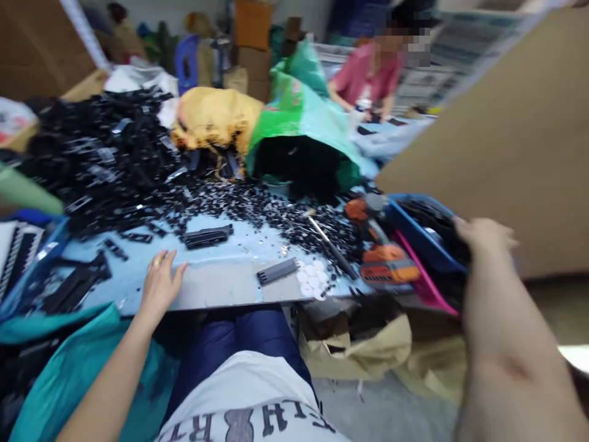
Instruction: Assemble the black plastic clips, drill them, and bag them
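Blue bin (pixel 416 236) of black parts under right hand (pixel 483 236) (grip unclear), left hand (pixel 159 285) flat, open-fingered on table (pixel 221 285).

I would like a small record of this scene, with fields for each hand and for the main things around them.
left hand: lies flat on the table edge, holds nothing
right hand: reaches to the blue bin; grip unclear because of blur
between hands: grey comb-like part, white discs
behind: heap of black plastic parts, green bag
right side: large cardboard sheet
far side: another person in a pink top
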